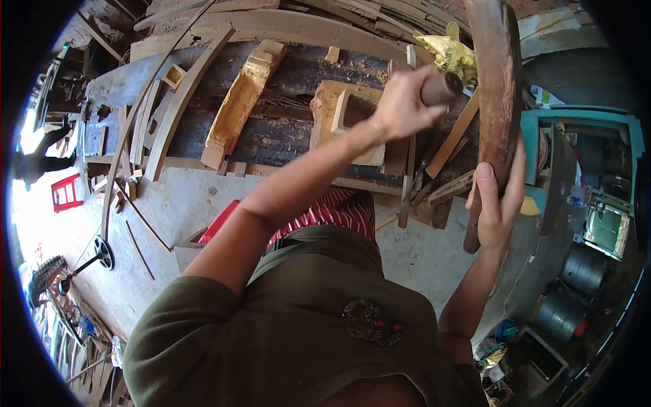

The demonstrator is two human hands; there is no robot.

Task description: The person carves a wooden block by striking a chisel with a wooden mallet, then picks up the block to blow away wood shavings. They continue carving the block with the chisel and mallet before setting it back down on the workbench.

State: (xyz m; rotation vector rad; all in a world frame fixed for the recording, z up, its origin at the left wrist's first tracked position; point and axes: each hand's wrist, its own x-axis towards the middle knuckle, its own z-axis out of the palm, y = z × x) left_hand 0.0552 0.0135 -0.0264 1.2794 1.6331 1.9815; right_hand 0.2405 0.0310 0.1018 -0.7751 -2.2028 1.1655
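My left hand [407,105] is closed around a dark brown cylindrical piece [442,89], its round end facing right. It hovers over the workbench, slightly smeared by motion. My right hand [498,207] grips a long, thick, worn brown wooden piece [496,81] near its lower part, thumb lying along the face. That piece stands roughly upright in view and runs past the top edge. Below my left hand, a small open wooden box [341,112] rests on a light wood block [322,129]. A hollowed yellowish wooden trough [234,112] lies further left on the bench.
The dark, chip-strewn workbench [285,139] spans the view ahead. Curved wooden strips [180,112] lean across its left side. A crumpled yellow bag [447,51] lies at the back. A red stool [66,193] stands at far left. Metal drums [583,268] are at the right.
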